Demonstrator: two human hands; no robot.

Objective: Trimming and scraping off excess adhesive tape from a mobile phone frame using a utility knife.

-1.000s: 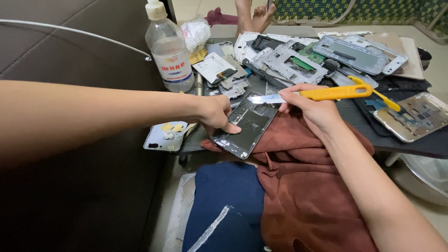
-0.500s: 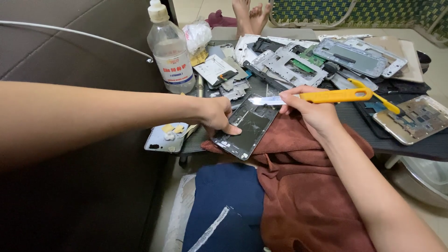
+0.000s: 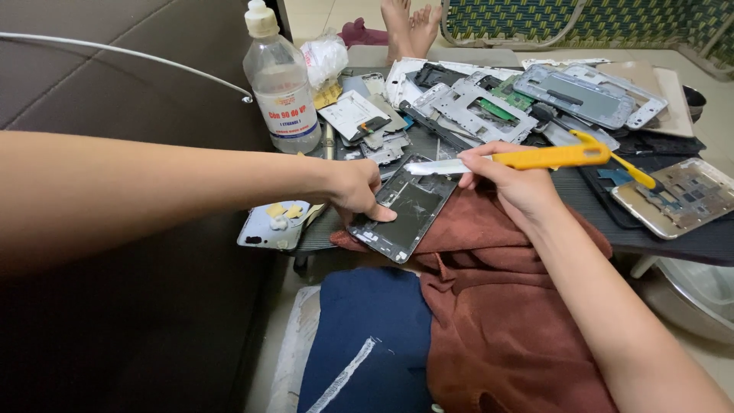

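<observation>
A dark phone frame with a cracked screen [image 3: 405, 210] lies tilted on a reddish-brown towel [image 3: 497, 306] over my lap. My left hand [image 3: 355, 190] presses on its left edge, thumb flat on the glass. My right hand [image 3: 512, 180] grips a yellow-handled utility knife [image 3: 547, 158]. The knife's blade [image 3: 436, 166] points left, just above the phone's upper end.
A low dark table [image 3: 673, 241] carries several stripped phone frames and circuit boards [image 3: 497, 107]. A clear plastic bottle [image 3: 283, 84] stands at its left end. A white phone back with yellow bits [image 3: 271, 226] lies beside my left hand. Another person's bare feet [image 3: 409, 23] show beyond.
The view has shifted slightly. Both hands stay on the phone and the knife in nearly the same pose.
</observation>
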